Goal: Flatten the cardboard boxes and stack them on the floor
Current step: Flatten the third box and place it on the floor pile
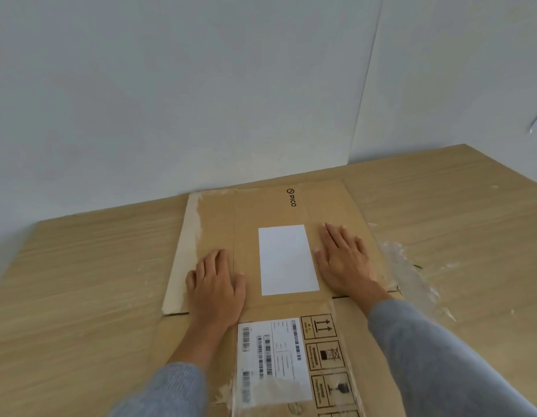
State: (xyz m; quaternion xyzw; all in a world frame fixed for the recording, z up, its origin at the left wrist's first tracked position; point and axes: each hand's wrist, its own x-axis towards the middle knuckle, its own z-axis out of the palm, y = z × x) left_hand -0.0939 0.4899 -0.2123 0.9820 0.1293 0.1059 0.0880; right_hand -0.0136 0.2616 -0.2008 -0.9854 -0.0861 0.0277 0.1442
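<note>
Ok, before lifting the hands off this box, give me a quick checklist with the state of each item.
1. Cardboard box lying flat on the wood floor: ok.
2. Left hand palm down beside the blank white label: ok.
3. Right hand palm down on the label's other side: ok.
4. Loose clear tape by the box's right edge, clear of the stacking spot: not ok.
5. Box resting on other flattened boxes: cannot tell.
6. Near flap with the barcode label lying flat: ok.
</note>
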